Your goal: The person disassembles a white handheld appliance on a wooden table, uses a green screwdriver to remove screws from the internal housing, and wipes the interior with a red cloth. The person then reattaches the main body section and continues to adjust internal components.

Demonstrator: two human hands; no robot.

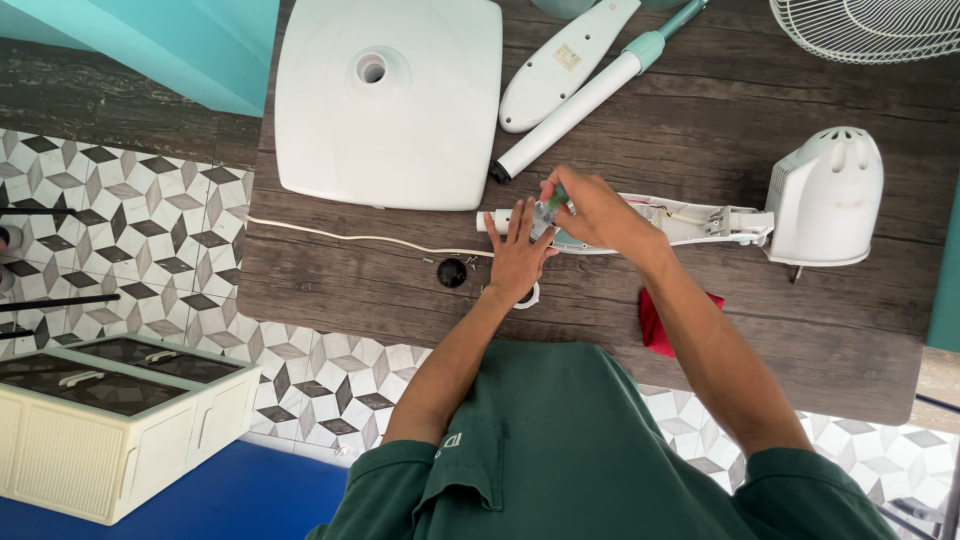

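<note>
The fan's open control housing (pixel 640 225) lies on the wooden bench (pixel 700 130). The left hand (pixel 518 255) presses it flat, fingers spread; the right hand (pixel 595 210) pinches a green-handled screwdriver (pixel 556 200).

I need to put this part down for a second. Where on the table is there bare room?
Bare wood lies right of the red cloth, below the motor housing, and along the near edge left of the black cap, below the cord. It is crowded around both hands and between the base plate and the pole.
</note>
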